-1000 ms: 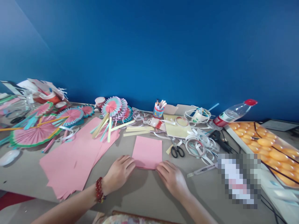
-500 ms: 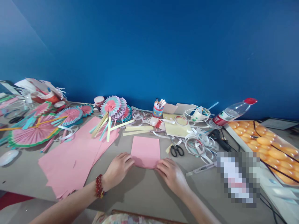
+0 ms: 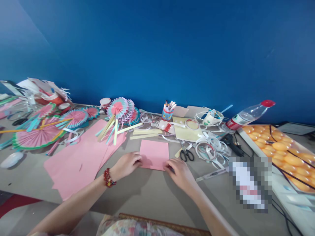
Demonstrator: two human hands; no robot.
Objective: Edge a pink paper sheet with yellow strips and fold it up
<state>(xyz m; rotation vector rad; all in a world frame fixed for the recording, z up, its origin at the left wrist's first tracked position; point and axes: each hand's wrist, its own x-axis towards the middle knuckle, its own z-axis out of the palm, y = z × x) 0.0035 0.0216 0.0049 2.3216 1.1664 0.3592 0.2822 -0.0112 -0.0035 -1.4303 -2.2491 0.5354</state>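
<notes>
A pink sheet of paper [image 3: 154, 153], roughly square, lies on the grey table in front of me. At its near left corner is my left hand [image 3: 128, 164], fingers curled and closed on the edge. My right hand [image 3: 179, 172] pinches the near right corner between thumb and fingers. A bracelet of dark red beads [image 3: 108, 178] circles my left wrist. Scissors with black handles [image 3: 187, 155] rest just beyond my right hand. Larger pink sheets [image 3: 76, 160] are spread to the left of my left hand.
Folded paper fans [image 3: 118, 109] and pale paper strips [image 3: 145, 133] lie behind the sheet. Rolls of white tape [image 3: 206, 151], a utility knife [image 3: 213, 173], a glue gun [image 3: 232, 146] and a plastic bottle [image 3: 242, 118] stand or lie right. A blue pen cup [image 3: 167, 114] is at the wall.
The near edge of the pink sheet, bowed before, now looks straighter and flatter. Both hands stay at its near corners with fingers a little more curled. The whole view has shifted slightly.
</notes>
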